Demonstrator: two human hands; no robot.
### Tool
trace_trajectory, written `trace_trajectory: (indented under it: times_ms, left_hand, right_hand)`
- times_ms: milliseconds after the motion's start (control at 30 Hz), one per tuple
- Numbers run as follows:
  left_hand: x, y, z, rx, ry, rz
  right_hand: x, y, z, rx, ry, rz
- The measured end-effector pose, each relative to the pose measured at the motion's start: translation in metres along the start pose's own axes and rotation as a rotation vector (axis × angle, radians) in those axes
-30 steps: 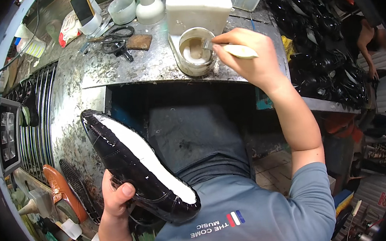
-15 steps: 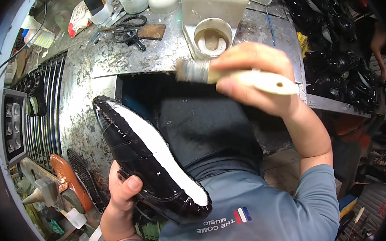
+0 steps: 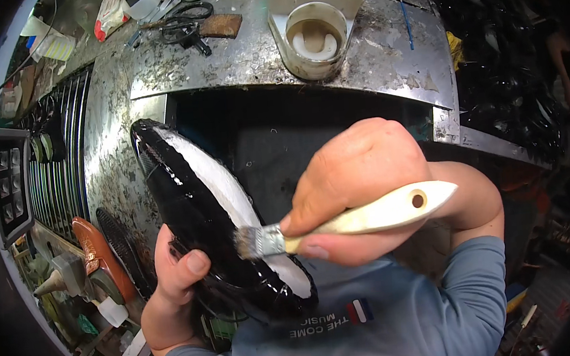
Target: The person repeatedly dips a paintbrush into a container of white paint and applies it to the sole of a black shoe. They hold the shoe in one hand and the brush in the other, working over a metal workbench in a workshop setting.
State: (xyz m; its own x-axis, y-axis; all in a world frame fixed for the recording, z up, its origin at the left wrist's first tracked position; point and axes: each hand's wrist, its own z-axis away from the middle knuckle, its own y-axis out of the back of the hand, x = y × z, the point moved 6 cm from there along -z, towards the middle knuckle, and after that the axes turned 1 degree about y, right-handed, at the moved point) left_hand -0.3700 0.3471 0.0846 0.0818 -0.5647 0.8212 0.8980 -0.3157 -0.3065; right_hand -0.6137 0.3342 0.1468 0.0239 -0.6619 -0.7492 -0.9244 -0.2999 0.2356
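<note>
My left hand (image 3: 179, 268) is closed around the side of a glossy black shoe (image 3: 190, 217), its thumb lying over the upper. The shoe is tilted, one end up toward the bench edge and the other near my shirt. A long white band (image 3: 213, 174) runs along its right side. A flat paintbrush (image 3: 396, 207) with a pale wooden handle is gripped in my right hand (image 3: 362, 171). Its bristles touch the shoe at the band's edge, about midway along, hiding part of the band.
A round cup (image 3: 315, 40) of cloudy liquid stands on the metal bench (image 3: 180, 68), with scissors (image 3: 184, 27) to its left. An orange shoe (image 3: 102, 255) and a dark sole (image 3: 123, 250) lie at left. Shiny black shoes (image 3: 498, 57) are piled at right, near another person's arm.
My right hand has brought the brush down and left from near the cup onto the shoe. The white band looks thinner and greyer in its middle. My left hand keeps its hold.
</note>
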Motion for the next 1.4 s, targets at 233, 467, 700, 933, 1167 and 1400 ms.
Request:
trace_trajectory:
  times_ms: [233, 467, 700, 933, 1167, 1400]
  left_hand:
    - [0.001, 0.01, -0.005, 0.01, -0.086, -0.046]
    - [-0.008, 0.013, -0.006, 0.098, -0.035, 0.053]
    - [-0.051, 0.019, -0.019, -0.071, 0.016, 0.597]
    - [-0.071, -0.013, -0.03, -0.009, 0.204, 0.904]
    - [-0.088, -0.048, -0.039, -0.299, 0.272, 1.144]
    - [-0.098, -0.069, -0.044, -0.514, 0.336, 1.25]
  right_hand:
    - [-0.006, -0.005, 0.007, -0.096, -0.098, -0.135]
    - [-0.017, -0.007, 0.006, -0.133, -0.103, -0.162]
    - [-0.024, -0.002, -0.001, -0.168, -0.083, -0.199]
    - [-0.025, 0.0, -0.016, -0.151, 0.018, -0.214]
    - [-0.019, 0.001, -0.027, -0.163, 0.046, -0.283]
    - [-0.017, -0.001, -0.039, -0.048, 0.05, -0.414]
